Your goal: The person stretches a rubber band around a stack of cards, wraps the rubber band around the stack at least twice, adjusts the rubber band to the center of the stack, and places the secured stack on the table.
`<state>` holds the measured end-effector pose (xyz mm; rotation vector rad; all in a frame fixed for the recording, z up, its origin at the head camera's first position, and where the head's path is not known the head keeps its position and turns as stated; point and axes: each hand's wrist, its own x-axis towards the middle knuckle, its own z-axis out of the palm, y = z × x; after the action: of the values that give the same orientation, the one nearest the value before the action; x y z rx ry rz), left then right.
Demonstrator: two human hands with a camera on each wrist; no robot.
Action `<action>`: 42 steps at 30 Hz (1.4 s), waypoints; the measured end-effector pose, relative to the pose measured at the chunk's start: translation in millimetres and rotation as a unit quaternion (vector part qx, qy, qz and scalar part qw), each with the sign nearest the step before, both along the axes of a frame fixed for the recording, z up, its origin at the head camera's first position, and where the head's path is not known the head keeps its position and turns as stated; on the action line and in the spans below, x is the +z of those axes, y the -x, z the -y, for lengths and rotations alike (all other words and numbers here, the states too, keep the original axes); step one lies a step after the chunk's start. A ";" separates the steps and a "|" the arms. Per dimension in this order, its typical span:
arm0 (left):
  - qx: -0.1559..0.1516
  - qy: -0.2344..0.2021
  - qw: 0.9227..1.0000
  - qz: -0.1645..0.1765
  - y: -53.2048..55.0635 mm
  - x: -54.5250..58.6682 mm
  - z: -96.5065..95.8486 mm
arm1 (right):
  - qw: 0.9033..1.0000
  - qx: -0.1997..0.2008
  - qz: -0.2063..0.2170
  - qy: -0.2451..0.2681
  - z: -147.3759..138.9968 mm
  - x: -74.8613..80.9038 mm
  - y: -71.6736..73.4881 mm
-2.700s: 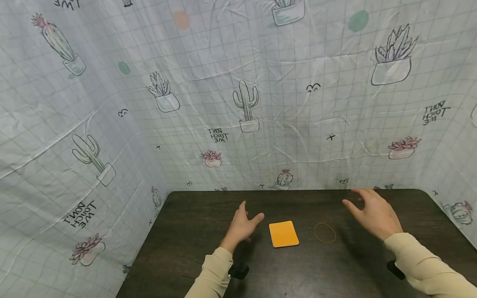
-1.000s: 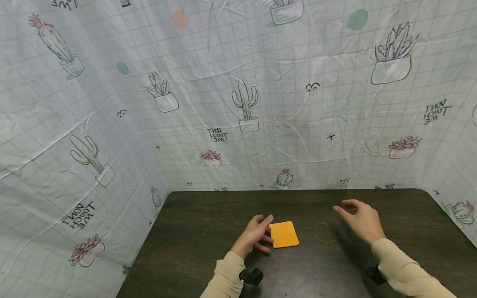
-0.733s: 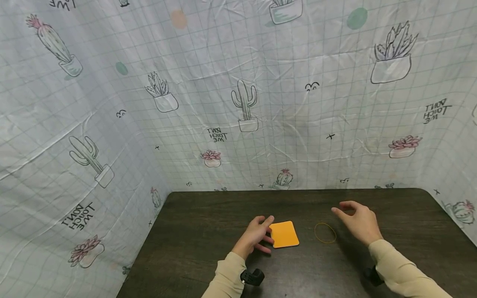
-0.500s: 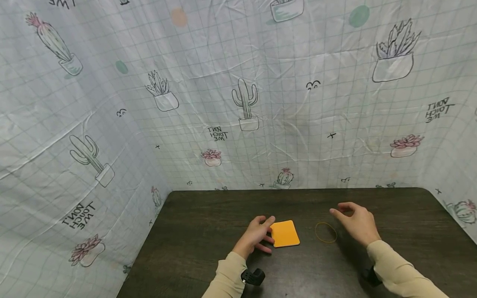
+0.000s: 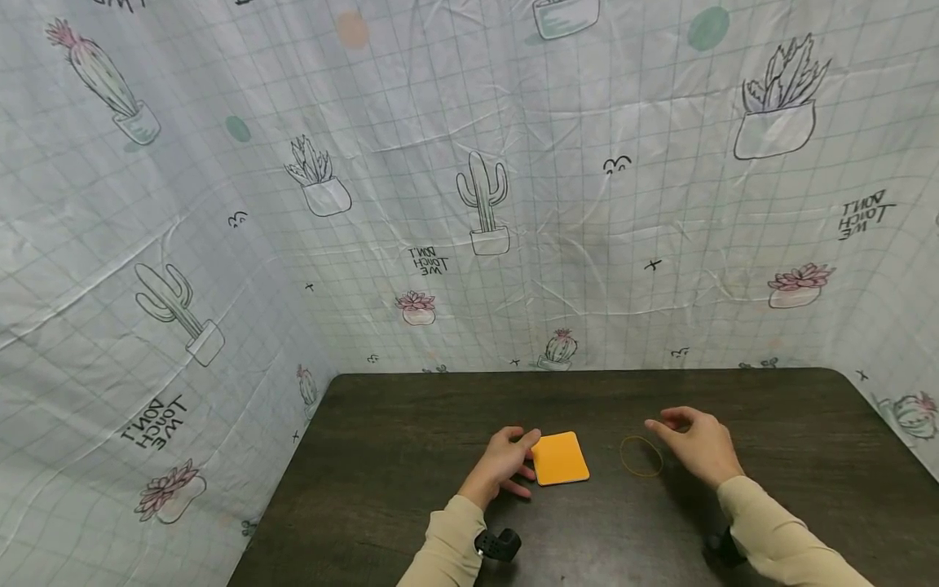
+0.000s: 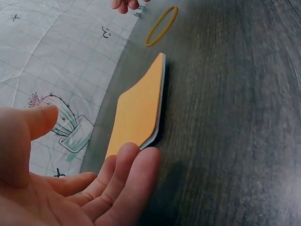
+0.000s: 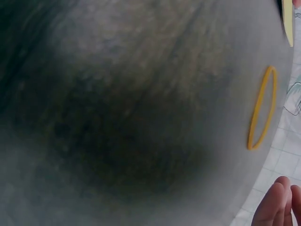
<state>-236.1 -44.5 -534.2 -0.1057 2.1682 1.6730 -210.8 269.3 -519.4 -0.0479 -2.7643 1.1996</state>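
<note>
A small orange notebook [image 5: 561, 459] with rounded corners lies flat on the dark table, a pale edge showing under its cover in the left wrist view. My left hand [image 5: 504, 462] is at its left side, fingertips [image 6: 146, 162] right at the near corner and thumb raised apart from it. To the notebook's right lies a thin yellow rubber band [image 7: 257, 108], spread in an oval loop. My right hand [image 5: 697, 444] hovers just right of the band, fingers and thumb bent towards each other with nothing between them.
The dark wood table [image 5: 396, 440] ends at a white curtain [image 5: 543, 204] printed with cacti, which hangs behind it and at both sides. A black wrist strap [image 5: 499, 545] sits on the left forearm over a cream sleeve.
My left hand has moved right to the notebook's edge. My right hand has come left and lower, closer to the rubber band, its fingers drawing nearer the thumb. Notebook and band have stayed put.
</note>
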 end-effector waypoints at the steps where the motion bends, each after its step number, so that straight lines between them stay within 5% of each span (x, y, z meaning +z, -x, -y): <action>1: 0.001 0.004 1.000 -0.003 0.0 -0.8 -0.2 | 1.000 0.003 0.004 0.000 0.1 -1.0 -0.1; 20: -0.008 0.079 0.996 -0.051 1.0 -5.4 -8.9 | 0.998 0.022 0.051 0.007 10.6 -11.1 3.6; 42: -0.008 0.196 0.974 -0.114 -0.1 -12.3 -18.5 | 0.997 0.030 0.072 -0.024 14.6 -16.9 8.8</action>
<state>-236.0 -25.9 -546.6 -0.0058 2.6414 1.2795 -219.6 254.7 -536.3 -0.0503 -2.9379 1.1863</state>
